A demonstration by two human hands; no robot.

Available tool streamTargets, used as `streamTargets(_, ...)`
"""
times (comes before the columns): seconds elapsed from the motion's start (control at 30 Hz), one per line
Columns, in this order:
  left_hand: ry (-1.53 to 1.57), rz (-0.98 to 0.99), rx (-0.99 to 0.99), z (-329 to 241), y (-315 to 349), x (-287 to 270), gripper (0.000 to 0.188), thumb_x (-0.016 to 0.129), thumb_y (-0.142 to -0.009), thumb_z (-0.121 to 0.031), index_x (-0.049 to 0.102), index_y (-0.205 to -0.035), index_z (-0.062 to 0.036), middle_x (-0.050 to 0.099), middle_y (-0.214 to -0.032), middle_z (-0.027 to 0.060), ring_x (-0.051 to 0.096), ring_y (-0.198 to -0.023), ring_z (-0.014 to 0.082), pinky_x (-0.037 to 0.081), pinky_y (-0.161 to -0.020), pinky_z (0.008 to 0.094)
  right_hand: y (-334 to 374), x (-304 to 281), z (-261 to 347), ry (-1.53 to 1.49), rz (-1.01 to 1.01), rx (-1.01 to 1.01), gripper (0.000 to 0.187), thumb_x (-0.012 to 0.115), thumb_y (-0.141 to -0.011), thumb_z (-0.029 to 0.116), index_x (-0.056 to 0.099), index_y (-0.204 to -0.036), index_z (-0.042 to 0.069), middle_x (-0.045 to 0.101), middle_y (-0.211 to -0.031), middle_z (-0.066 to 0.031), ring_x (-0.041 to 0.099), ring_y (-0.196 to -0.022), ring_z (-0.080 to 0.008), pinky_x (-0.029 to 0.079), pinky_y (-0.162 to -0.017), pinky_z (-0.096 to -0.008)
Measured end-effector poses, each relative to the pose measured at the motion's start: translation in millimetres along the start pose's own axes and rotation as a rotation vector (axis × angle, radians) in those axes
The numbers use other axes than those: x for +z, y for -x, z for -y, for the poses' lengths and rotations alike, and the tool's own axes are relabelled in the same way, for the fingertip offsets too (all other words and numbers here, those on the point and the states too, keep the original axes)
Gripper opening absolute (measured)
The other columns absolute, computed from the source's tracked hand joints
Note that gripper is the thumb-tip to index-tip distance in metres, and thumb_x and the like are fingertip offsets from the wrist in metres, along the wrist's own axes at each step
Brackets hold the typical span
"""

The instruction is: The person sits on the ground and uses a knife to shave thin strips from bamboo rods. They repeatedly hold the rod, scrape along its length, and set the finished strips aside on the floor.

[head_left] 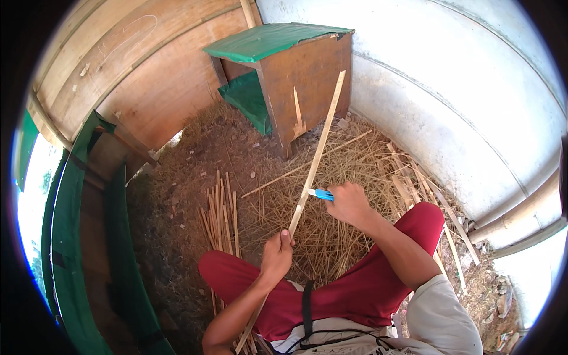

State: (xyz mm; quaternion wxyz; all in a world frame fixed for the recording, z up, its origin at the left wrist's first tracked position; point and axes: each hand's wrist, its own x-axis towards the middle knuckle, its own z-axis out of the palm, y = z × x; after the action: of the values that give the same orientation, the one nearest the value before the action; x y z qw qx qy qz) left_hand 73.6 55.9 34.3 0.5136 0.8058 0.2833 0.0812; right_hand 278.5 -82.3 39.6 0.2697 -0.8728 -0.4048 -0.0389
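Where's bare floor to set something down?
Mostly bare brown soil: one patch between the long green sheet at left and the bundle of thin tan strips; another before the open front of the green-topped brown wooden box. Crowded: the pale straw-like shavings heap below the right hand, and the loose pale strips along the white wall.

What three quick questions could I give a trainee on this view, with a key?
1. Which hand grips the blue-handled knife?
2. True or false: the left hand is empty.
3. What colour is the cover on top of the wooden box? A: red. B: green. C: white.

Key:
1. The right hand.
2. False; it holds a long pale strip.
3. B.
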Motion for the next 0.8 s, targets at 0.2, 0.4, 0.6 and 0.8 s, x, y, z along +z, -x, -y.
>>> streamTargets(0.2,0.057,0.014,-0.055,0.7,-4.8,0.3,0.05,0.036,-0.109,-0.038,0.056,-0.081,-0.0013,0.048,-0.062,0.0018,0.048,-0.057,0.0097,0.041,-0.055,0.0283,0.0,-14.4,10.4,0.018,0.016,0.115,0.028,0.067,-0.085,0.031,0.069,-0.084,0.003,0.065,-0.064,-0.0197,0.067,-0.061,-0.0387,0.055,-0.062,-0.0482)
streamTargets(0.4,0.126,0.028,-0.081,7.2,-9.4,2.2,0.048,0.037,-0.109,-0.038,0.052,-0.079,-0.0038,0.046,-0.061,0.0001,0.045,-0.053,0.0076,0.036,-0.049,0.0259,-6.1,-24.8,0.4,-0.156,-0.012,0.119,0.029,0.068,-0.085,0.03,0.067,-0.08,0.002,0.063,-0.061,-0.0176,0.066,-0.059,-0.0366,0.053,-0.06,-0.0475)
streamTargets(0.6,0.071,0.061,-0.136,-1.6,-9.6,5.3,0.049,0.035,-0.109,-0.037,0.054,-0.081,-0.0017,0.048,-0.063,0.0026,0.047,-0.057,0.0117,0.041,-0.056,0.0319,-1.0,-13.3,-1.4,-0.022,0.063,0.018,0.022,0.066,-0.084,0.025,0.073,-0.078,0.005,0.064,-0.061,-0.0161,0.066,-0.057,-0.0357,0.054,-0.057,-0.0455)
streamTargets(0.8,0.069,0.087,-0.143,-17.2,-5.2,9.2,0.047,0.036,-0.109,-0.033,0.053,-0.078,-0.0025,0.048,-0.061,0.0023,0.046,-0.055,0.0121,0.04,-0.054,0.0313,4.5,-3.6,0.3,0.139,-0.002,-0.044,0.022,0.066,-0.081,0.019,0.079,-0.097,0.013,0.067,-0.063,-0.0145,0.066,-0.053,-0.0318,0.054,-0.054,-0.0433)
